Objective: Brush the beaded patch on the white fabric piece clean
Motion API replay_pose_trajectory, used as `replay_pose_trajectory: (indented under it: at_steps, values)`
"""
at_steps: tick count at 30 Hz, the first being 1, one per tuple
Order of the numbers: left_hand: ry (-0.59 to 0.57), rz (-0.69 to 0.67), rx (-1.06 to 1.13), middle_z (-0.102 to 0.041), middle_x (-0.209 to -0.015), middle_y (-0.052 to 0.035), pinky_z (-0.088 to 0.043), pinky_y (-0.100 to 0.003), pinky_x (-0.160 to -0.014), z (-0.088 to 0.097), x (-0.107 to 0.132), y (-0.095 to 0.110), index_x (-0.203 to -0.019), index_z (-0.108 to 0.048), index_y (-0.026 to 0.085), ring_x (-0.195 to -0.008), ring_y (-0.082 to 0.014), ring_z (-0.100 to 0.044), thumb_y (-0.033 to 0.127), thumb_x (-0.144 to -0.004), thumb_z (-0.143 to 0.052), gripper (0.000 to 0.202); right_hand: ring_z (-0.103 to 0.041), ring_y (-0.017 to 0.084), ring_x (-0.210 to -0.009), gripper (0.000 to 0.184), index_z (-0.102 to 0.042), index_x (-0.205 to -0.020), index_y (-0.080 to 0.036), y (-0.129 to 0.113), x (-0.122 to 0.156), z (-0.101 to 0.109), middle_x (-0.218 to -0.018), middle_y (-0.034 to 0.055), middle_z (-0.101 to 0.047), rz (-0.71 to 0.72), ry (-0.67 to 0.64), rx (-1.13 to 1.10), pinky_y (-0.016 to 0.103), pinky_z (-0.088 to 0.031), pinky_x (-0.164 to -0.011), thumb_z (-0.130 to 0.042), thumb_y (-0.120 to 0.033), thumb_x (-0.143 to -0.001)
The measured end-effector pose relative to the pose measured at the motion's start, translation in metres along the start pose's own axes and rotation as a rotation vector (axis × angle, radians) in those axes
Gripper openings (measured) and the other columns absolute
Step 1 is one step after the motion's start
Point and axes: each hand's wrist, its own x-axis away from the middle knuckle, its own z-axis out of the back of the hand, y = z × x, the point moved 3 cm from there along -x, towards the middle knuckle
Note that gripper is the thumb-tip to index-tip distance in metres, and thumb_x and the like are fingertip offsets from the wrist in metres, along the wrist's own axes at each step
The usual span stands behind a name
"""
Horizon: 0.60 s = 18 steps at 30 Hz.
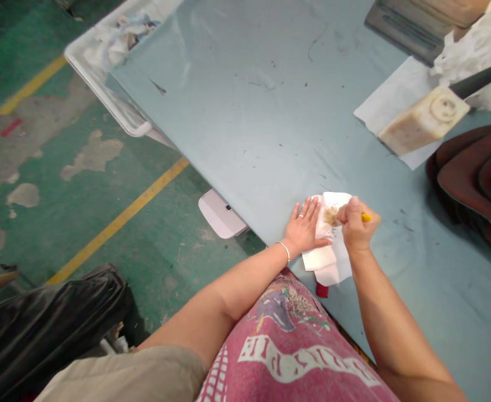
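My left hand lies flat with fingers spread, pressing down the left edge of a white cloth piece on the blue-grey table. My right hand is closed around a yellow tool, its tip hidden, held over a brownish patch on the cloth. A bracelet sits on my left wrist and a ring on one finger.
A cream block with a dark handle rests on white paper at the right. Dark brown shaped pieces are stacked at the right edge. A white tray hangs off the table's far left. A black bag lies on the green floor.
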Motion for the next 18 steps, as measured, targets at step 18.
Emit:
replay_pose_trajectory:
  at_steps: [18]
  values:
    - [0.009, 0.031, -0.014, 0.000, -0.170, -0.0206, -0.005, -0.054, -0.129, 0.002, 0.006, -0.003, -0.158, -0.018, -0.001, -0.158, -0.0341, 0.007, 0.083, -0.080, -0.048, 0.119, -0.033, 0.009, -0.042, 0.059, -0.041, -0.051, -0.022, 0.001, -0.015, -0.029, -0.045, -0.0056, -0.038, 0.009, -0.114, 0.017, 0.027, -0.028, -0.044, -0.058, -0.059, -0.095]
